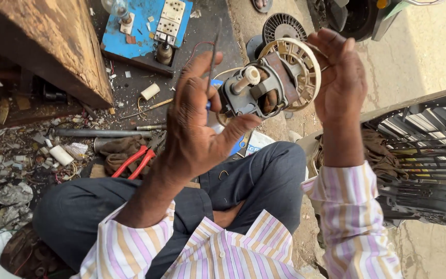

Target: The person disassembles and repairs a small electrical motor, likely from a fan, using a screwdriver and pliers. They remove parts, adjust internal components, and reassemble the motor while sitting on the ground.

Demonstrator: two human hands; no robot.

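Pliers point(136, 161) with red handles, one pair, lie on the floor point(130, 93) at left, below a blue board point(110, 40) carrying one bulb point(116, 8) and two white sockets point(169, 19). I see one motor point(264, 85) raised above my lap: dark grey body, white shaft stub, copper windings, cream ribbed ring on its right end. My left hand point(197, 124) curls partly shut, thumb under the motor body, a thin tool point(212, 59) pinched between its fingers. My right hand point(343, 77) wraps loosely round the ring, fingers curved.
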